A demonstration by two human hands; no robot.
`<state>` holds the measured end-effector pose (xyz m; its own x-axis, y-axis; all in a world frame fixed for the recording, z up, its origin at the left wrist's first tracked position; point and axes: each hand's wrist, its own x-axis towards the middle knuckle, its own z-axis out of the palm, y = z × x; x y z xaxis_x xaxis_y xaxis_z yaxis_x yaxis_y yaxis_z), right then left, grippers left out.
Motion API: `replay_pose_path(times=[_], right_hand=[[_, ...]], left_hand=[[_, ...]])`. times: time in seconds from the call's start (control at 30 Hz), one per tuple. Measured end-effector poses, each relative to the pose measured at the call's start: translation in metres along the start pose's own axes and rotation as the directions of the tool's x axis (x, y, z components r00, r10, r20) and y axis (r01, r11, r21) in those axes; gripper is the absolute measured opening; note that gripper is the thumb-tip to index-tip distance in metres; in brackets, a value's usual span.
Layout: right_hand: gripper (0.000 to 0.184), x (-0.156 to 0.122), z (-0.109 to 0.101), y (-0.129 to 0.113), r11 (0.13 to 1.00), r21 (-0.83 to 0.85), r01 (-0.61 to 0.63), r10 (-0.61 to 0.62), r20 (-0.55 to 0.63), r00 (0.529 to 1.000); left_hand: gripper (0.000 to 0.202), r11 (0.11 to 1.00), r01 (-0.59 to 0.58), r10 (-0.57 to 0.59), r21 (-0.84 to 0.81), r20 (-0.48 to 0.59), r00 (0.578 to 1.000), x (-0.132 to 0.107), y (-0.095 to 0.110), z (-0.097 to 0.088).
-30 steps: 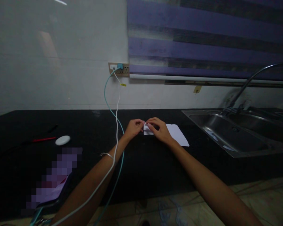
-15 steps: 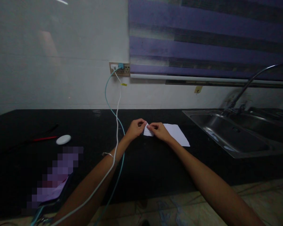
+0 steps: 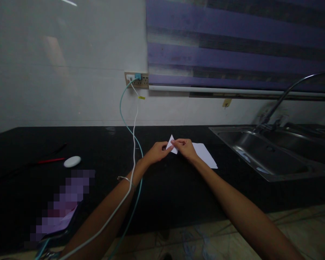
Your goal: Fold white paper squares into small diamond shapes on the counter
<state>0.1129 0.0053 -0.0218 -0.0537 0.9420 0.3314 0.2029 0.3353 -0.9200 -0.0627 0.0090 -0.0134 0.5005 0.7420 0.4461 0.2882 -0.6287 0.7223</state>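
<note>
A small folded piece of white paper [image 3: 171, 141] with a pointed top is held just above the dark counter. My left hand [image 3: 157, 151] grips its left side, thumb in front and fingers behind. From the right, my right hand [image 3: 186, 147] pinches the same piece between thumb and fingers. Behind and to the right of that hand, white paper sheets [image 3: 205, 155] lie flat on the counter [image 3: 165, 195], partly covered by the hand.
White and teal cables [image 3: 134, 148] run from the wall socket [image 3: 137, 80] across my left arm. On the left lie a white oval object [image 3: 72, 161], a red pen-like stick [image 3: 52, 160] and a phone-like device [image 3: 62, 220], its surface pixelated. A steel sink [image 3: 260, 151] is at right.
The folded paper has been turned and its point now stands up higher. My left thumb has come down across its front, and my right hand has shifted slightly right.
</note>
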Motion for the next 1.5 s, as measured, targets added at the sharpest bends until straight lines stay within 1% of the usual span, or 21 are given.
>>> replay_pose_path(times=[0.1, 0.2, 0.27, 0.33, 0.4, 0.47, 0.57, 0.67, 0.8, 1.0, 1.07, 1.13, 1.17, 1.23, 1.37, 1.43, 1.5], right_hand=[[0.042, -0.001, 0.000, -0.001, 1.000, 0.010, 0.002, -0.002, -0.014, 1.000], [0.042, -0.001, 0.000, -0.002, 1.000, -0.002, 0.023, -0.023, -0.017, 1.000], [0.041, -0.001, 0.000, -0.002, 0.999, -0.001, 0.033, -0.033, -0.022, 0.999], [0.040, -0.002, -0.001, -0.003, 0.999, 0.002, 0.046, -0.046, -0.016, 0.999], [0.040, -0.002, -0.001, -0.005, 0.998, -0.003, 0.060, -0.060, 0.000, 0.998], [0.040, -0.003, -0.002, -0.006, 0.998, -0.007, 0.062, -0.062, 0.018, 0.998], [0.042, -0.003, -0.002, -0.007, 0.999, -0.009, 0.046, -0.046, 0.025, 0.999], [0.041, -0.003, -0.001, -0.007, 1.000, 0.004, 0.029, -0.029, 0.028, 0.999], [0.038, -0.003, -0.002, -0.008, 0.999, 0.031, 0.042, -0.042, 0.024, 0.999], [0.037, -0.004, -0.003, -0.012, 1.000, 0.022, 0.000, 0.000, 0.015, 1.000], [0.036, -0.005, -0.002, -0.013, 1.000, 0.021, -0.003, 0.002, 0.044, 0.999], [0.035, -0.006, -0.002, -0.014, 1.000, 0.014, 0.005, -0.006, 0.101, 0.995], [0.036, -0.006, -0.002, -0.014, 1.000, 0.007, 0.010, -0.010, 0.131, 0.991], [0.037, -0.007, -0.001, -0.014, 1.000, -0.016, 0.015, -0.012, 0.170, 0.985], [0.039, -0.006, 0.000, -0.015, 0.999, -0.037, 0.019, -0.013, 0.172, 0.985], [0.038, -0.007, 0.001, -0.016, 0.999, -0.027, 0.030, -0.025, 0.186, 0.982], [0.037, -0.007, 0.001, -0.017, 0.999, -0.006, 0.034, -0.032, 0.216, 0.976]], left_hand=[[0.041, 0.999, -0.015, 0.013, 0.052, 0.039, 0.999, -0.002, 0.004, 0.000], [0.042, 0.995, -0.010, 0.007, 0.095, 0.027, 1.000, -0.002, 0.004, 0.000], [0.041, 0.993, 0.008, -0.008, 0.115, -0.006, 1.000, -0.001, 0.002, 0.000], [0.041, 0.992, 0.036, -0.033, 0.121, -0.026, 0.999, 0.000, 0.000, 0.001], [0.041, 0.993, 0.052, -0.051, 0.110, -0.006, 0.999, 0.000, -0.001, 0.002], [0.040, 0.994, 0.041, -0.043, 0.102, 0.024, 0.999, 0.000, -0.001, 0.002], [0.040, 0.996, 0.021, -0.024, 0.089, 0.030, 0.999, -0.001, -0.001, 0.003], [0.039, 0.999, 0.032, -0.033, 0.013, 0.057, 0.998, -0.002, -0.002, 0.003], [0.040, 0.992, 0.063, -0.052, -0.105, 0.098, 0.994, -0.002, -0.004, 0.003], [0.042, 0.955, 0.125, -0.087, -0.267, 0.152, 0.985, -0.001, -0.001, 0.001], [0.041, 0.958, 0.122, -0.100, -0.260, 0.095, 0.990, 0.001, 0.000, 0.000], [0.041, 0.975, 0.095, -0.096, -0.202, 0.006, 0.995, 0.002, 0.000, -0.001], [0.041, 0.982, 0.079, -0.083, -0.171, -0.019, 0.996, 0.003, -0.001, -0.001], [0.041, 0.988, 0.059, -0.063, -0.143, -0.021, 0.998, 0.004, -0.003, 0.000], [0.039, 0.985, 0.066, -0.067, -0.159, 0.000, 0.998, 0.004, -0.006, 0.001], [0.038, 0.986, 0.061, -0.064, -0.156, -0.017, 0.998, 0.004, -0.006, 0.000], [0.039, 0.986, 0.070, -0.080, -0.151, -0.056, 0.995, 0.005, -0.006, -0.001]])
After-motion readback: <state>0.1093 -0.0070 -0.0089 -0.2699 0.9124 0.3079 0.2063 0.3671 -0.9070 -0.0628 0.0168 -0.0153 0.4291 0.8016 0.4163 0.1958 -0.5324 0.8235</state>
